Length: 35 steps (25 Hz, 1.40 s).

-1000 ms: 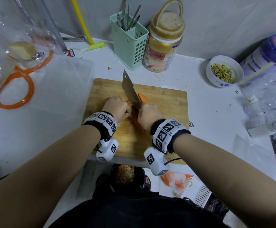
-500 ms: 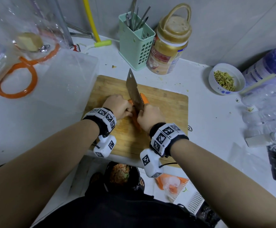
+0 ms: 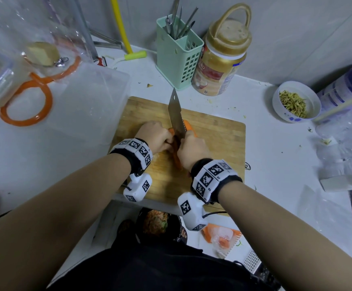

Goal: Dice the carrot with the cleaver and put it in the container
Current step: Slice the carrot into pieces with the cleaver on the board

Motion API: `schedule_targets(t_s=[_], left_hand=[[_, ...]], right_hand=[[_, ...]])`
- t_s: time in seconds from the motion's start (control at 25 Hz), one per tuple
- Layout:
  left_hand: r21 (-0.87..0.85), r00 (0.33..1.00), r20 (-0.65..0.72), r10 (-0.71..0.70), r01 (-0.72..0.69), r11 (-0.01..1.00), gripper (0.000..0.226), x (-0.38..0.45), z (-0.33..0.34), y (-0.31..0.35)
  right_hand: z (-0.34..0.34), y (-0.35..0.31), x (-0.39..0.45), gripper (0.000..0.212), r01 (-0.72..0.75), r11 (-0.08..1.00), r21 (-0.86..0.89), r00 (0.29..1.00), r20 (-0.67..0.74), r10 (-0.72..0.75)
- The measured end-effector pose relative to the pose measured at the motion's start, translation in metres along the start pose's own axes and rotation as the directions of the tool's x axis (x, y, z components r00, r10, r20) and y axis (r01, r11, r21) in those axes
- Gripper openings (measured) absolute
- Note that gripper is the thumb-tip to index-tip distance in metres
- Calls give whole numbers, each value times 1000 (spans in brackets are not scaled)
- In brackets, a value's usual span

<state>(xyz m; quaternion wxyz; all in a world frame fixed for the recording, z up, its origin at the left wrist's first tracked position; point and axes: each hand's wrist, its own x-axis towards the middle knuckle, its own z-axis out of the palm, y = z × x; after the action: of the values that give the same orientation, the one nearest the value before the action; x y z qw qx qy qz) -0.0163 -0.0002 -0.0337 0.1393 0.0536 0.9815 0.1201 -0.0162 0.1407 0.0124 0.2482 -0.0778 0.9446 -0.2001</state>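
Carrot [image 3: 188,127] lies on grained bamboo board [image 3: 217,139], left fingers [image 3: 166,141] pinning it, right fingers [image 3: 188,136] gripping steel cleaver [image 3: 176,116].

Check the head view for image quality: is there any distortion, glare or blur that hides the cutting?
Head view: wide-angle lens bends the wall and counter edges; clear container at left shows glare and looks smeared; cleaver, carrot and cutting board are fairly sharp; even soft light, faint shadows; both hands hide most of the carrot.
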Motion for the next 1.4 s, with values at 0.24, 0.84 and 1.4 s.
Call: schedule_targets(t_s=[0.24, 0.84, 1.4], left_hand=[[47, 1000, -17, 0, 1, 999, 29, 1, 3, 0], [197, 996, 28, 82, -86, 977, 28, 5, -5, 0], [280, 999, 30, 26, -33, 960, 32, 2, -3, 4]], right_hand=[[-1, -1, 8, 33, 30, 1000, -8, 1000, 7, -30], [11, -2, 19, 37, 50, 999, -20, 998, -45, -51], [-5, 0, 23, 36, 86, 996, 8, 996, 32, -86]])
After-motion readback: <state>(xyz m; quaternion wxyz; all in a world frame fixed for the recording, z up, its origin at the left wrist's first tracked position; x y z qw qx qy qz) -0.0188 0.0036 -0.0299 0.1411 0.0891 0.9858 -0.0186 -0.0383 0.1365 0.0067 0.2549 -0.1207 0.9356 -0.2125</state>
